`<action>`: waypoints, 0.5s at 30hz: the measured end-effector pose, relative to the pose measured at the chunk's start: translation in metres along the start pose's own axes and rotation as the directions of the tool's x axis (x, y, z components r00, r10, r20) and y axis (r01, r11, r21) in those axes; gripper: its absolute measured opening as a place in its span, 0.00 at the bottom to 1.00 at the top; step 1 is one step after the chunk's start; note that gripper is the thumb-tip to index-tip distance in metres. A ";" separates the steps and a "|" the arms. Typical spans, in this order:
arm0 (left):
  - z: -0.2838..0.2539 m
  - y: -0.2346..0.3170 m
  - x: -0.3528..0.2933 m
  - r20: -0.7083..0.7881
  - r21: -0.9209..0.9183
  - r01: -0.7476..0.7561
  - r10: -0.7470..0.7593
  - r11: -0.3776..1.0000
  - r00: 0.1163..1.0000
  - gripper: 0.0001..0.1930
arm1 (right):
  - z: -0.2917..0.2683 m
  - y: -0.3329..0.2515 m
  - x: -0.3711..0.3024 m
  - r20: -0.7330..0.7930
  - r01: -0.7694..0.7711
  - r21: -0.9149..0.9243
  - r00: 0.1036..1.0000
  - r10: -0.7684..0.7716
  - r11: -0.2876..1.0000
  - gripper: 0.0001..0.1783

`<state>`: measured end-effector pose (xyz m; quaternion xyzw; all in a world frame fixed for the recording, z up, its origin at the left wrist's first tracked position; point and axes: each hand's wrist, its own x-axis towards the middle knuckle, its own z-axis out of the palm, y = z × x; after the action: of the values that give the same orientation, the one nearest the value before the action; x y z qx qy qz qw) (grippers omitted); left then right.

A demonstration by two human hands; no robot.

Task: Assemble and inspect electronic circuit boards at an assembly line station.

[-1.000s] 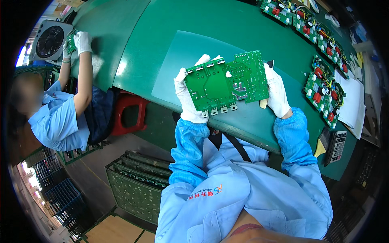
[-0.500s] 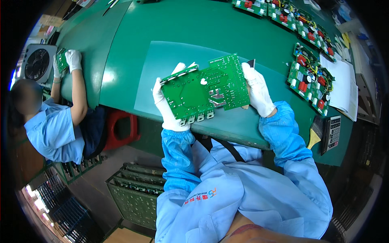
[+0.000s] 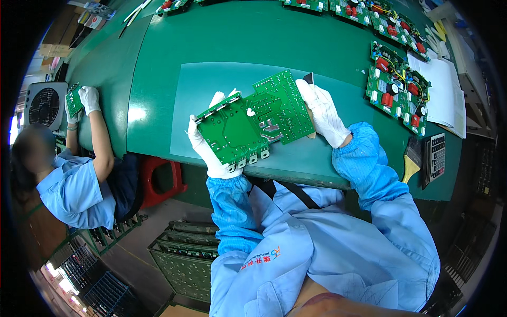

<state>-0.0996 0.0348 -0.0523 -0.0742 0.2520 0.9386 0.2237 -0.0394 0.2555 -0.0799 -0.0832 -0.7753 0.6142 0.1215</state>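
A green circuit board (image 3: 227, 132) is held tilted above the table, its solder side up, with metal tabs along the near edge. My left hand (image 3: 214, 161), in a white glove, grips its left side; some fingers show beyond the far edge. My right hand (image 3: 325, 113), also gloved, is closed at the board's right edge. A dark pointed tip (image 3: 309, 78) pokes out above that hand and a brownish end shows below; what this thing is, I cannot make out. Parts on the board's underside are mostly hidden.
Several populated circuit boards (image 3: 393, 92) lie at the right and far right. Nearby are white papers (image 3: 443, 100), a brush (image 3: 411, 164) and a calculator (image 3: 434, 158). A co-worker (image 3: 79, 179) handles a board at left, near a fan (image 3: 45, 105). A green rack (image 3: 185, 264) stands below.
The view has shifted, so the board and both hands appear slightly farther left. The grip on the board looks the same. The co-worker's board has tilted a little.
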 end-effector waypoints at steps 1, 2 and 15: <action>-0.001 0.000 0.000 0.005 0.002 0.000 0.000 1.000 1.000 0.35 | 0.001 0.000 0.000 -0.004 0.019 -0.007 1.000 -0.019 1.000 0.27; -0.002 0.001 0.001 0.010 0.004 0.001 -0.001 1.000 1.000 0.35 | 0.001 -0.001 -0.001 0.000 0.010 0.005 1.000 -0.010 1.000 0.27; -0.011 0.000 0.002 0.022 0.025 -0.013 0.012 1.000 1.000 0.35 | 0.000 -0.009 -0.002 0.018 -0.076 0.090 0.997 0.075 0.993 0.26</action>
<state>-0.1007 0.0300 -0.0619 -0.0593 0.2619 0.9374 0.2216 -0.0378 0.2527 -0.0715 -0.1024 -0.7437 0.6536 0.0962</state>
